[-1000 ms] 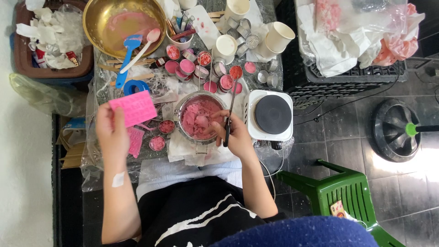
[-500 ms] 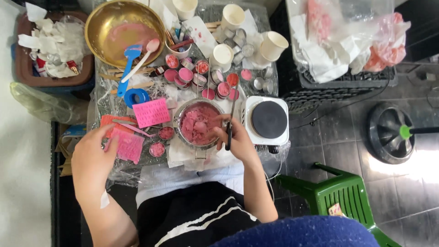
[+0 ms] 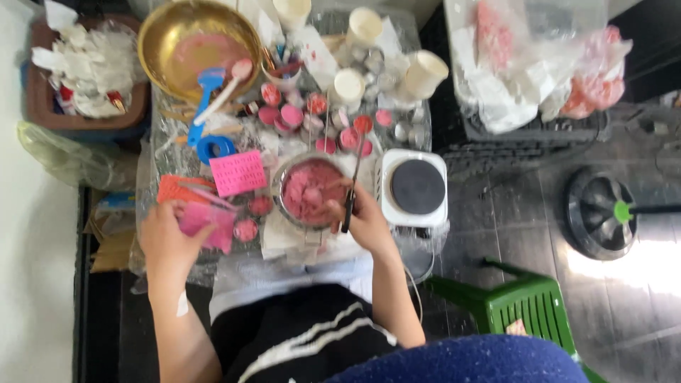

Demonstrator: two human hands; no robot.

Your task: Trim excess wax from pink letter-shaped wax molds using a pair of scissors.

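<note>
My right hand (image 3: 365, 216) grips a thin dark tool (image 3: 348, 207) at the right rim of a metal bowl (image 3: 281, 206) filled with pink chunky paste (image 3: 308, 190). Left of the bowl, my left hand (image 3: 167, 237) holds the edge of a pink mould (image 3: 209, 223) lying on the table. A second pink studded mould (image 3: 239, 172) lies flat just above it, next to the bowl. An orange mould (image 3: 172, 189) sits beside my left hand. Small round tins of pink paste (image 3: 246, 230) rest between the mould and the bowl.
A white single hotplate (image 3: 417, 186) stands right of the bowl. Behind are several pink-filled tins (image 3: 291, 115), paper cups (image 3: 349, 85), a gold basin (image 3: 159, 42), a blue tape roll (image 3: 215, 147) and a brown tray of scraps (image 3: 42, 117). A black crate (image 3: 525, 145), a fan (image 3: 603, 213) and a green stool (image 3: 532, 305) stand to the right.
My left hand lowered the studded pink mould onto the table beside the bowl, then moved down-left to the other pink mould. My right hand stayed at the bowl with the tool.
</note>
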